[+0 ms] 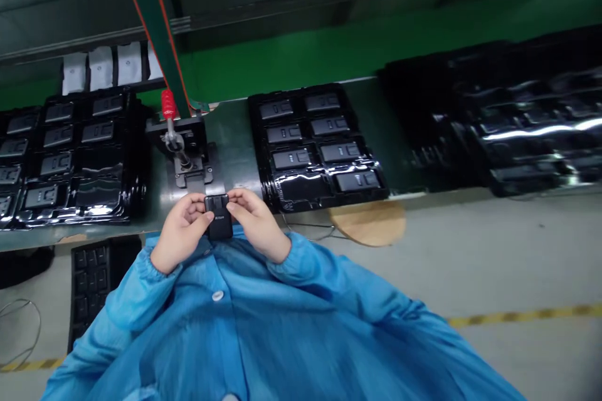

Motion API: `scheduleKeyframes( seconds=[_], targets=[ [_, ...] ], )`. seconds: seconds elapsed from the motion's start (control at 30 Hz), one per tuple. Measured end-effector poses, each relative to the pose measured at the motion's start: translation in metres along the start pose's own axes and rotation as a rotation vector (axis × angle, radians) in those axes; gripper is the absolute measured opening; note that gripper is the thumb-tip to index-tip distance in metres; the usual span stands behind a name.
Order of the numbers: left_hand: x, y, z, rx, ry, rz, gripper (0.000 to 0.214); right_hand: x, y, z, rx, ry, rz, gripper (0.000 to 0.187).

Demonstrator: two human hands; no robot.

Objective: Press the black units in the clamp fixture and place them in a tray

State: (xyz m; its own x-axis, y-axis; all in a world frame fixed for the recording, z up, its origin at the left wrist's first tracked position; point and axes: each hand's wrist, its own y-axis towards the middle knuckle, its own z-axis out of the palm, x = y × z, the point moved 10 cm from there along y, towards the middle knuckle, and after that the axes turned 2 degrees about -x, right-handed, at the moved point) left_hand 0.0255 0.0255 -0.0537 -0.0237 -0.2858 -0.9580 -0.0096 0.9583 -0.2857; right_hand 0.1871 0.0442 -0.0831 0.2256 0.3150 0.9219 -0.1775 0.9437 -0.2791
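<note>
A small black rectangular device with white lettering sits between both my hands, close to my chest above my blue smock. My left hand grips its left side with curled fingers. My right hand pinches its right side and top edge. Just beyond the hands stands a metal clamp fixture with a red handle on the bench.
Black moulded trays hold several similar black parts: one at the left, one right of the fixture, and glossy stacked trays at the far right. White pouches lie behind. A green post rises at the back. A round wooden stool stands below the bench.
</note>
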Motion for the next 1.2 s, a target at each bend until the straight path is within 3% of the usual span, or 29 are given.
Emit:
scheduleKeyframes(
  seconds=[0.3,0.47,0.57,0.67,0.77,0.83,1.0,1.2],
  targets=[
    [0.005,0.000,0.031,0.103,0.032,-0.014,0.041,0.001,-0.013,-0.024,-0.012,0.100,0.013,0.032],
    [0.010,0.009,0.069,0.283,0.058,-0.057,0.044,0.012,-0.028,-0.045,0.053,0.027,0.043,0.037],
    [0.006,0.015,0.088,0.317,0.061,-0.037,0.052,0.028,-0.032,-0.081,-0.083,-0.036,-0.027,0.034],
    [0.005,0.018,0.097,0.300,0.061,-0.006,0.052,0.042,-0.033,-0.137,-0.339,-0.098,-0.093,0.036],
    [0.015,0.012,0.104,0.345,0.100,-0.025,0.044,0.048,-0.033,-0.189,-0.589,-0.218,-0.096,0.041],
    [0.025,0.006,0.105,0.380,0.138,-0.051,0.040,0.046,-0.030,-0.210,-0.676,-0.283,-0.070,0.040],
    [0.048,-0.010,0.103,0.467,0.206,-0.100,0.040,0.041,-0.024,-0.226,-0.717,-0.448,-0.020,0.032],
    [0.052,-0.019,0.086,0.492,0.317,-0.094,0.041,0.064,-0.028,-0.225,-0.720,-0.749,-0.080,0.023]
  ],
)
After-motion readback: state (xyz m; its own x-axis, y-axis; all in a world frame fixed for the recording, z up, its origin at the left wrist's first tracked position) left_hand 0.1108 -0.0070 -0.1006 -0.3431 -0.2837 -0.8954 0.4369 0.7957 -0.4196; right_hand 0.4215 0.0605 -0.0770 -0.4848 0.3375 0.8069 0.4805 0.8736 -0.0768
